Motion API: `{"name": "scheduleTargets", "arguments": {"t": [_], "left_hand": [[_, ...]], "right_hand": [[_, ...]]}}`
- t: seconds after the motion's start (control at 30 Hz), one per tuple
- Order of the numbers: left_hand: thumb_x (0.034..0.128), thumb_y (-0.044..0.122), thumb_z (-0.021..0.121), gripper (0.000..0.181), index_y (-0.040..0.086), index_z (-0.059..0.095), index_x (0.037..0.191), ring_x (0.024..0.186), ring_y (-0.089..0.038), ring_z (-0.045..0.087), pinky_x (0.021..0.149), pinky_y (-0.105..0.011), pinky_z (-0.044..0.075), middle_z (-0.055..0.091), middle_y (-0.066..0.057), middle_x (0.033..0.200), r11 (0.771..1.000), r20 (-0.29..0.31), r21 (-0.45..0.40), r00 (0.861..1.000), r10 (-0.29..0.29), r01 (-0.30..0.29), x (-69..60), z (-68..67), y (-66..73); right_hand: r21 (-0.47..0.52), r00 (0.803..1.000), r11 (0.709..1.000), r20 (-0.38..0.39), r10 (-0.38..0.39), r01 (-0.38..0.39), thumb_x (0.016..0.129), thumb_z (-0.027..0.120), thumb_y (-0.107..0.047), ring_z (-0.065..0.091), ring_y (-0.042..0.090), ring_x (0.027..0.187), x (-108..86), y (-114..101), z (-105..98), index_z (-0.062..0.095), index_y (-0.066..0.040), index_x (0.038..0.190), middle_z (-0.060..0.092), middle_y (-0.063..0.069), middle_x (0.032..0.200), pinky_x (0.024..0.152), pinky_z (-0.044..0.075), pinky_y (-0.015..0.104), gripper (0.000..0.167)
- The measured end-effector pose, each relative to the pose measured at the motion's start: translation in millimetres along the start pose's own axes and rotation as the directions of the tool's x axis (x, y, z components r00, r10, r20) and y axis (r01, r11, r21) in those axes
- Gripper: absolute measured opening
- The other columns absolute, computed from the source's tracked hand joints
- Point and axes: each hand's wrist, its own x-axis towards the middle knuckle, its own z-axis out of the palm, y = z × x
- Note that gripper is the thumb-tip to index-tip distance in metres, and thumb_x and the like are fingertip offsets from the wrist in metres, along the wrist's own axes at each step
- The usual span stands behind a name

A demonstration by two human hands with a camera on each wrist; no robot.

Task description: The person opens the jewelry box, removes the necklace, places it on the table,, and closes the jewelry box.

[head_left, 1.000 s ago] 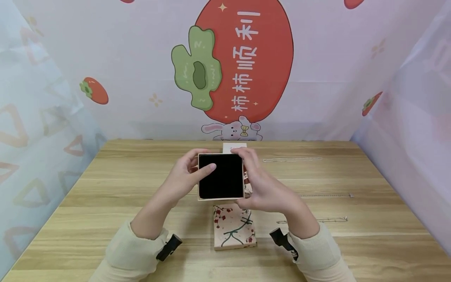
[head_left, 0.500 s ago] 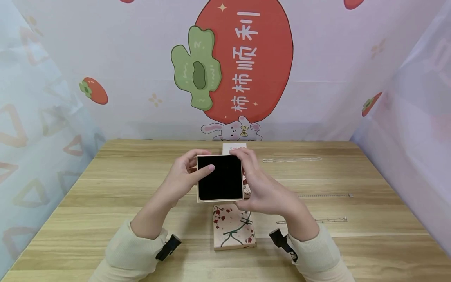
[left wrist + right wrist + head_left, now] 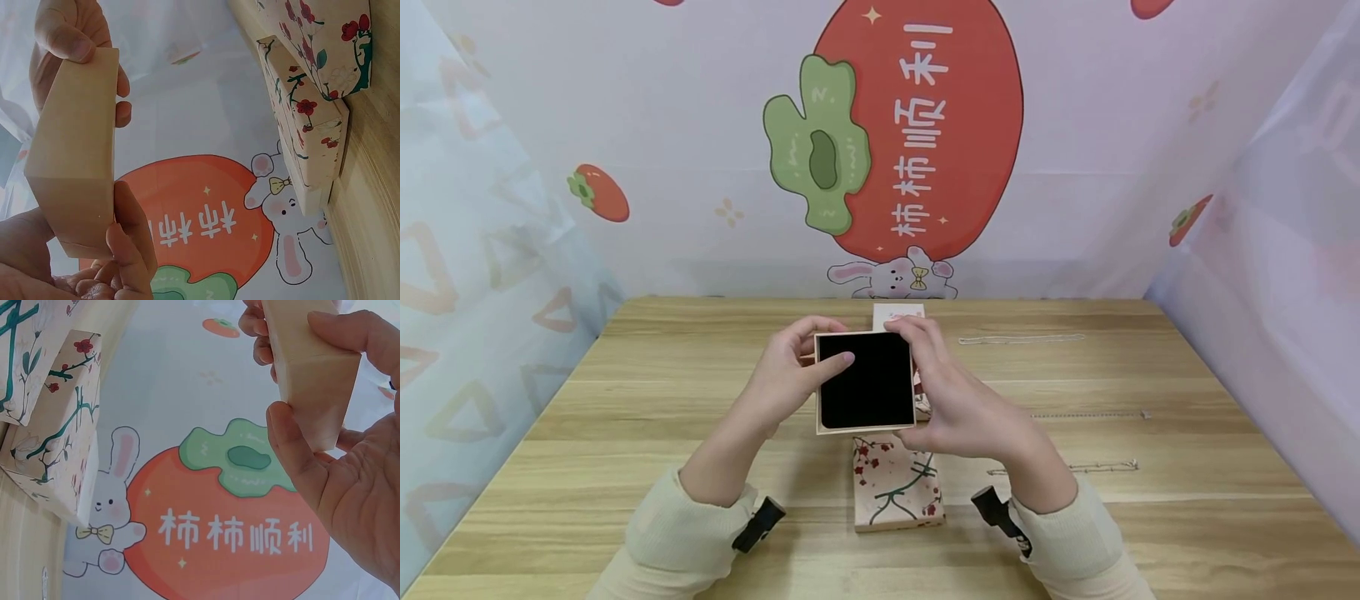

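Both hands hold a square beige box with a black pad inside, raised above the table and tipped toward me. My left hand grips its left side, the thumb lying over the black pad and the fingers behind. On the other side, my right hand clasps the edge, thumb at the near corner and fingers at the far one. Plain beige outer walls of the box show in the left wrist view. Just nearer to me, a floral box or lid lies on the table.
Behind the held box, another floral box is partly hidden, and a white box stands farther back. To the right lie a thin chain, a silvery bracelet-like chain and another chain on the wooden table.
The box has shifted slightly left and toward me, in both hands throughout. The grip looks the same, and the things on the table have stayed put.
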Motion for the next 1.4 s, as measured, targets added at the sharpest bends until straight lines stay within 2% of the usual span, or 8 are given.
{"name": "scheduleTargets", "arguments": {"t": [0.17,0.33,0.67,0.8,0.93,1.07,1.2,1.4], "left_hand": [[0.0874,0.016,0.075,0.046,0.009,0.053,0.127,0.089,-0.023,0.066,0.077,-0.034,0.058,0.064,-0.017,0.112,0.994,-0.018,0.11,1.0,0.011,-0.009,-0.5,5.7,-0.9],[0.078,0.029,0.085,0.071,0.014,0.044,0.135,0.106,-0.03,0.059,0.091,-0.044,0.053,0.058,-0.017,0.124,0.961,-0.053,0.274,0.998,0.042,-0.026,-2.3,12.7,0.3],[0.0769,0.03,0.086,0.072,0.013,0.045,0.134,0.11,-0.032,0.057,0.094,-0.048,0.05,0.058,-0.016,0.131,0.927,-0.114,0.374,0.992,0.057,-0.011,0.1,18.2,0.3],[0.0826,0.031,0.081,0.071,0.017,0.04,0.139,0.106,-0.031,0.062,0.088,-0.043,0.055,0.059,-0.017,0.126,0.97,-0.032,0.243,0.999,0.016,-0.008,-0.3,11.5,-2.4],[0.0925,0.034,0.07,0.066,0.021,0.035,0.147,0.116,-0.033,0.061,0.093,-0.042,0.055,0.054,-0.016,0.139,0.998,0.075,0.051,0.996,-0.047,0.043,-2.9,-2.2,-6.0],[0.1019,0.039,0.054,0.058,0.017,0.033,0.151,0.121,-0.031,0.058,0.101,-0.045,0.052,0.045,-0.018,0.149,0.994,0.14,-0.071,0.988,-0.067,0.077,-7.9,-15.4,-9.7],[0.1058,0.042,0.043,0.059,0.005,0.037,0.151,0.111,-0.02,0.063,0.1,-0.038,0.053,0.047,-0.023,0.146,0.975,0.213,-0.19,0.974,-0.076,0.118,-11.3,-21.9,-13.4],[0.1059,0.034,0.047,0.057,-0.01,0.043,0.142,0.103,-0.013,0.067,0.094,-0.029,0.055,0.068,-0.005,0.12,0.946,0.293,-0.289,0.954,-0.06,0.148,-11.5,-22.5,-18.3]], "right_hand": [[-0.02,1.0,1.0,0.014,0.019,-0.019,0.063,0.086,0.0,0.047,0.022,0.127,0.6,-0.3,2.7,0.021,-0.012,0.151,0.022,0.006,0.152,0.101,0.051,0.038,0.109],[-0.04,1.0,0.999,0.014,0.028,-0.028,0.064,0.086,-0.002,0.05,0.023,0.123,0.6,-3.0,4.7,0.022,-0.011,0.151,0.021,0.007,0.152,0.099,0.053,0.038,0.108],[-0.083,0.999,0.996,0.007,0.032,-0.031,0.063,0.085,0.0,0.051,0.026,0.125,0.9,-4.6,7.2,0.023,-0.009,0.15,0.021,0.008,0.151,0.097,0.053,0.034,0.107],[-0.048,0.999,0.998,0.006,0.039,-0.039,0.065,0.086,-0.001,0.055,0.024,0.114,0.7,-1.8,5.9,0.02,-0.012,0.151,0.021,0.006,0.151,0.089,0.056,0.032,0.109],[-0.006,0.999,0.999,-0.013,0.051,-0.051,0.065,0.085,0.0,0.055,0.022,0.108,-0.1,3.1,0.2,0.018,-0.012,0.153,0.022,0.006,0.15,0.084,0.056,0.032,0.111],[0.075,0.997,0.995,-0.033,0.065,-0.062,0.066,0.084,0.002,0.052,0.022,0.11,-1.9,9.0,-8.4,0.016,-0.014,0.153,0.02,0.006,0.151,0.085,0.057,0.032,0.112],[0.13,0.998,0.991,-0.04,0.048,-0.042,0.068,0.083,0.003,0.046,0.023,0.114,-3.6,13.7,-14.7,0.015,-0.015,0.154,0.02,0.006,0.151,0.085,0.057,0.031,0.111],[0.118,0.999,0.993,-0.022,0.029,-0.026,0.067,0.084,0.003,0.042,0.023,0.116,-3.7,16.3,-15.3,0.017,-0.014,0.154,0.022,0.006,0.151,0.087,0.057,0.03,0.111]]}}
